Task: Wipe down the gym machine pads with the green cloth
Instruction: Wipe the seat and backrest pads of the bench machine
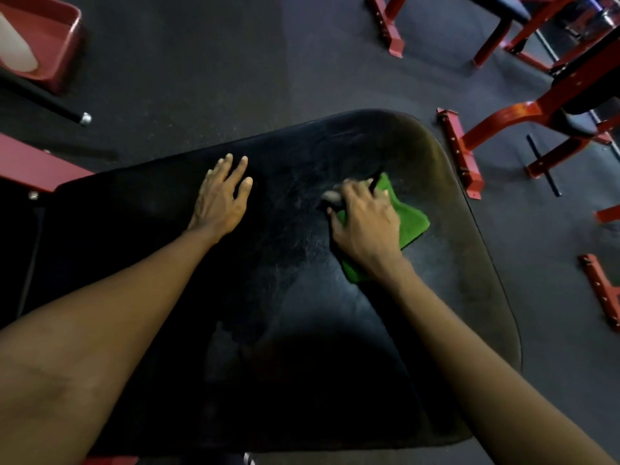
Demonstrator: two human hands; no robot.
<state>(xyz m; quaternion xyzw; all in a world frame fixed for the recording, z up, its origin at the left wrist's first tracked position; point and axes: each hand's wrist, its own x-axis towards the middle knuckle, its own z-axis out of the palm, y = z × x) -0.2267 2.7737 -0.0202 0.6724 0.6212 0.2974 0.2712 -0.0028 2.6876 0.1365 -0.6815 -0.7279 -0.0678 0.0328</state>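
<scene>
Two hands were on one black pad [285, 280], dull and streaked: left hand [223, 193] flat, fingers spread, holding nothing; right hand [365, 223] curled on the green cloth [412, 226], bright, folded, lying right of centre.

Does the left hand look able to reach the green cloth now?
Probably yes: the left hand lies flat on the black pad, and only bare pad separates it from the green cloth, though the right hand covers much of the cloth.
</scene>
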